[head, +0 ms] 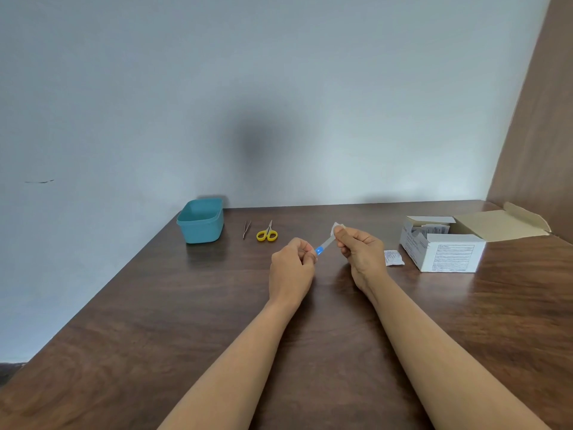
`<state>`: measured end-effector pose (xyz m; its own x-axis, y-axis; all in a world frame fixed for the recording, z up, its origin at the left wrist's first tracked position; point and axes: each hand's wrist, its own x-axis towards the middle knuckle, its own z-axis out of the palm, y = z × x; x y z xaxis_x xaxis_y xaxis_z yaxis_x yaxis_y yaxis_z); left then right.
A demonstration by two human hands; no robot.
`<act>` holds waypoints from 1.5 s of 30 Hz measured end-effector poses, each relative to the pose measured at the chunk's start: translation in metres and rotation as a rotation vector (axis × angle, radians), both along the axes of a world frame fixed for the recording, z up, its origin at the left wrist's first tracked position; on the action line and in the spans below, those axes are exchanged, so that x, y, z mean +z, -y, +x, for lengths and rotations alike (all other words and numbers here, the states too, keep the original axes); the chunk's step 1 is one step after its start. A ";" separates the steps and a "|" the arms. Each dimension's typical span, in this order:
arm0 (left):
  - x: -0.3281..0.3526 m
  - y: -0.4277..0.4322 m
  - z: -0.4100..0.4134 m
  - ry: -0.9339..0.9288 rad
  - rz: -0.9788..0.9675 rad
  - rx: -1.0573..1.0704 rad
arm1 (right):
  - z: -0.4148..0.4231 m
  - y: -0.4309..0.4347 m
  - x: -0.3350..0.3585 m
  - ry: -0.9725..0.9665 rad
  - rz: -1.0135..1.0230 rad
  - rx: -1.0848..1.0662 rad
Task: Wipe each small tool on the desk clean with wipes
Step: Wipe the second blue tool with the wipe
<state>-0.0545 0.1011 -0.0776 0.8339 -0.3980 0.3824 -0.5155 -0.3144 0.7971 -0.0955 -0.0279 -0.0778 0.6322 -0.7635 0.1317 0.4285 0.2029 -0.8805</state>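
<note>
Pinching the blue-handled slim metal tool [324, 246] above the dark wooden desk [155, 305] – left hand [291, 268] grips its handle, right hand [361, 252] squeezes a white wipe [335, 228] around its tip

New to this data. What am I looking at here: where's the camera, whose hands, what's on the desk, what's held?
No robot: one camera worn on a person's head looks down at their bare hands over a brown desk. The left hand pinches the blue end of a small flat tool. The right hand pinches a white wipe around its other end. On the desk, left to right: a teal tub, tweezers, yellow scissors, a sachet, and an open box of sachets.
</note>
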 end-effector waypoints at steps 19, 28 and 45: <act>-0.002 0.001 0.002 0.005 -0.012 -0.022 | -0.001 0.002 0.000 0.026 0.050 0.006; 0.006 -0.002 0.003 -0.334 -0.247 -0.185 | -0.008 -0.001 0.007 0.044 0.121 0.158; 0.004 -0.001 0.007 -0.367 -0.253 -0.273 | -0.009 0.001 0.006 0.007 0.128 0.209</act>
<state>-0.0478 0.1024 -0.0733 0.8101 -0.5524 0.1965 -0.2242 0.0179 0.9744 -0.1048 -0.0285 -0.0718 0.7776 -0.6269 0.0475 0.3717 0.3975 -0.8389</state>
